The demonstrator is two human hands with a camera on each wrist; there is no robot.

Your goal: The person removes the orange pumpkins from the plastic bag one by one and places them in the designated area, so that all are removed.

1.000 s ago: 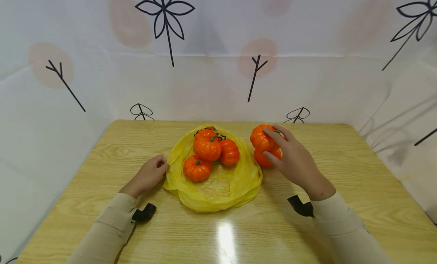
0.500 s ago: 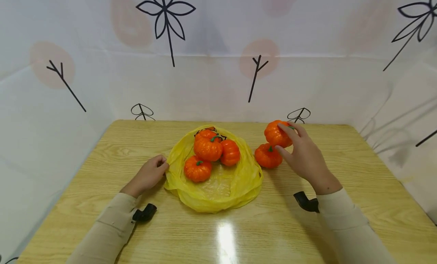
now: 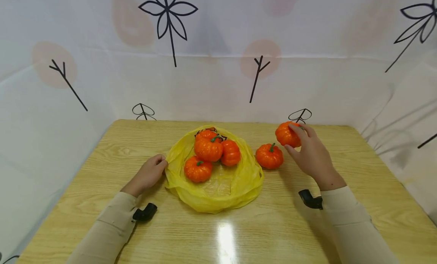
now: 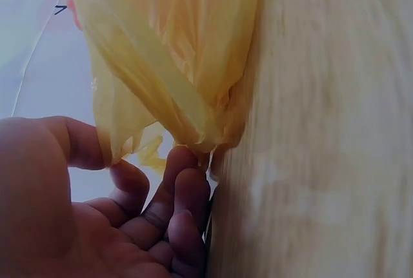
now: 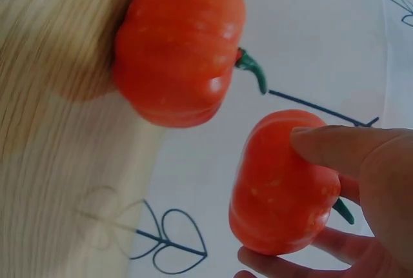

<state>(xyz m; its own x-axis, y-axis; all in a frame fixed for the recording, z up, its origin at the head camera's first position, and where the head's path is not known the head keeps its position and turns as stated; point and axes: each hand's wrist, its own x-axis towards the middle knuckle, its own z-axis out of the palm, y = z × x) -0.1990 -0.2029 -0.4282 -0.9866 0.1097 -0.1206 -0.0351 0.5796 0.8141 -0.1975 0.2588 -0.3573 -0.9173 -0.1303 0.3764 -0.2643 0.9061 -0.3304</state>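
An orange toy pumpkin point(image 3: 286, 134) with a green stem is gripped between the thumb and fingers of my right hand point(image 3: 313, 157), held above the table. Just left of it a second pumpkin point(image 3: 269, 156) sits upright on the table, against the right side of a yellow plastic bag point(image 3: 218, 201). The bag lies wide at the mouth, with several pumpkins point(image 3: 208, 149) heaped inside. My left hand point(image 3: 148, 174) pinches the bag's left edge; in the left wrist view the thumb and fingertips hold its thin film point(image 4: 161, 65).
Everything lies on a wood-grain table point(image 3: 102, 169). Behind its far edge hangs a pale cloth point(image 3: 211, 85) printed with plant drawings. A black curved piece point(image 3: 145, 212) sits at the left sleeve and another black piece point(image 3: 310, 199) at the right sleeve.
My right hand has carried its pumpkin rightward, away from the second pumpkin, which now shows whole. The left hand still holds the bag's edge.
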